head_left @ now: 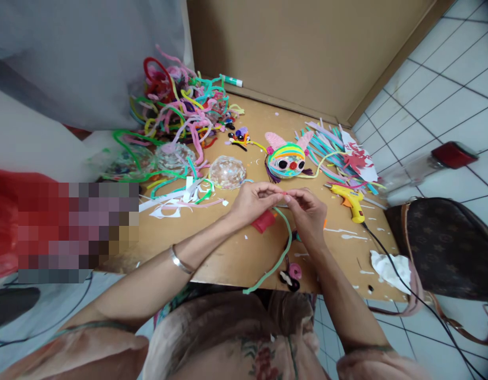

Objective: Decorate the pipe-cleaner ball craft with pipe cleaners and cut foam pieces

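My left hand [255, 201] and my right hand [307, 210] meet above the table, thumbs and fingertips pinched together. A small red piece [284, 193] shows between the fingertips; its kind is too small to make out. Below them a light green pipe cleaner [286, 248] curves down toward the table's front edge; its upper end is hidden near my hands. Under my left hand lies a flat red piece [263, 221]. Just beyond my hands sits a round, colourful pipe-cleaner figure [287, 161] with pink ears, black eyes and a red nose. To its left is a clear faceted ball [228, 172].
A tangled heap of pipe cleaners [180, 111] fills the back left. Straight pipe cleaners [323, 145] lie back right. A yellow glue gun [351, 202] rests at the right, its cord running past a brown handbag [445, 248]. White paper scraps [168, 210] lie left.
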The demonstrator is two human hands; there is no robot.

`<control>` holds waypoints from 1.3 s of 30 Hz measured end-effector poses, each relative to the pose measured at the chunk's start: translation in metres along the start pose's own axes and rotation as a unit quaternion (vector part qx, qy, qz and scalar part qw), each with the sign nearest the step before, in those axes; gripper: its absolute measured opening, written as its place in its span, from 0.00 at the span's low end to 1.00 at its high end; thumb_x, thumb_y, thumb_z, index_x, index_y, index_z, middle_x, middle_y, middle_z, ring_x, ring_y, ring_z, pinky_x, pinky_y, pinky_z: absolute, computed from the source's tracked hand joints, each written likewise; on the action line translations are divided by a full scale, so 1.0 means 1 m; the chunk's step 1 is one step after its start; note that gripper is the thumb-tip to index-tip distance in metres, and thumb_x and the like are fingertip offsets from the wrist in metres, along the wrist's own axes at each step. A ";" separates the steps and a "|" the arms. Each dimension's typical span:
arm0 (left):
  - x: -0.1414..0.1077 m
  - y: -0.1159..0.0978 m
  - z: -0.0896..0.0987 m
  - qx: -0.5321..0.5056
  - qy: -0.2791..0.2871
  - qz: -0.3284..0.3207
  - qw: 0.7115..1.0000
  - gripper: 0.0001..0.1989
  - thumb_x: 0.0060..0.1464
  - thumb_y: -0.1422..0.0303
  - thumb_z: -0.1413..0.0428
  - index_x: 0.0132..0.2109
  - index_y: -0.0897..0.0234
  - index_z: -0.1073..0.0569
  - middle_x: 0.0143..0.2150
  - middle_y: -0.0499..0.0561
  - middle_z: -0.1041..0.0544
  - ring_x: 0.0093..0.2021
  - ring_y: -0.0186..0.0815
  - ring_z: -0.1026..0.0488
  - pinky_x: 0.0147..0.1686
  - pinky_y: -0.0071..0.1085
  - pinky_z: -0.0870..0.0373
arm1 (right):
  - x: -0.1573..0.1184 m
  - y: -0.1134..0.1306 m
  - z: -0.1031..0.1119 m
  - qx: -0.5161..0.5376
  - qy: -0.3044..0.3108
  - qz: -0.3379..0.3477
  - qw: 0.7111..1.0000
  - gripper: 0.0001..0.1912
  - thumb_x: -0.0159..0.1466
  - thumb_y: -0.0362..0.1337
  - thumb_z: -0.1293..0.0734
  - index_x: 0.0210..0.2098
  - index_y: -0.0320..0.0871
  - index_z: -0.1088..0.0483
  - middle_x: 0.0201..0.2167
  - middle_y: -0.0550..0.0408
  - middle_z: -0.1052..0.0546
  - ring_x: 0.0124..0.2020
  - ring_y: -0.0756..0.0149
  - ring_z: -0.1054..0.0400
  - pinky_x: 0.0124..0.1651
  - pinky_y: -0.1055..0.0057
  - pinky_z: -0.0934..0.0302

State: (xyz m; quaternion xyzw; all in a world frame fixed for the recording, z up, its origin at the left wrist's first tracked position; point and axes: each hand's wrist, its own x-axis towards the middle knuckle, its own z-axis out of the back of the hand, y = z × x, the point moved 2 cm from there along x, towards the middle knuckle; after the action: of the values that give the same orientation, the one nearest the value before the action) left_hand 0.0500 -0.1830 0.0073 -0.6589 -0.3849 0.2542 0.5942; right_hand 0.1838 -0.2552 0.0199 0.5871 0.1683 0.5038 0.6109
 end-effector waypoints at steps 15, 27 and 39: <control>0.017 -0.002 0.001 -0.041 -0.048 0.002 0.998 0.13 0.45 0.62 0.37 0.32 0.68 0.27 0.22 0.45 0.26 0.21 0.25 0.32 0.25 0.22 0.33 | 0.014 -0.003 -0.010 0.064 0.029 -0.118 0.991 0.12 0.52 0.46 0.30 0.27 0.42 0.30 0.20 0.61 0.29 0.21 0.71 0.38 0.27 0.72 0.41; 0.076 -0.013 0.024 0.051 -0.095 -0.020 0.994 0.04 0.52 0.79 0.46 0.31 0.69 0.29 0.21 0.44 0.28 0.21 0.25 0.32 0.26 0.21 0.34 | 0.095 -0.009 -0.007 -0.159 -0.077 0.173 0.969 0.16 0.54 0.34 0.36 0.43 0.44 0.29 0.46 0.49 0.25 0.51 0.57 0.32 0.58 0.55 0.39; 0.086 0.012 0.021 0.107 -0.120 -0.029 0.987 0.02 0.51 0.75 0.43 0.32 0.67 0.26 0.22 0.44 0.28 0.22 0.27 0.32 0.29 0.23 0.35 | 0.092 -0.027 -0.014 -0.203 0.001 0.215 0.955 0.23 0.55 0.34 0.36 0.52 0.45 0.33 0.53 0.45 0.29 0.57 0.54 0.36 0.62 0.52 0.42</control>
State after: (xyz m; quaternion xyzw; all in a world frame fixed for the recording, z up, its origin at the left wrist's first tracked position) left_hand 0.0854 -0.1016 0.0026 -0.5452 -0.4425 0.3538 0.6179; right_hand 0.2247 -0.1672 0.0277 0.4723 -0.0675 0.6473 0.5945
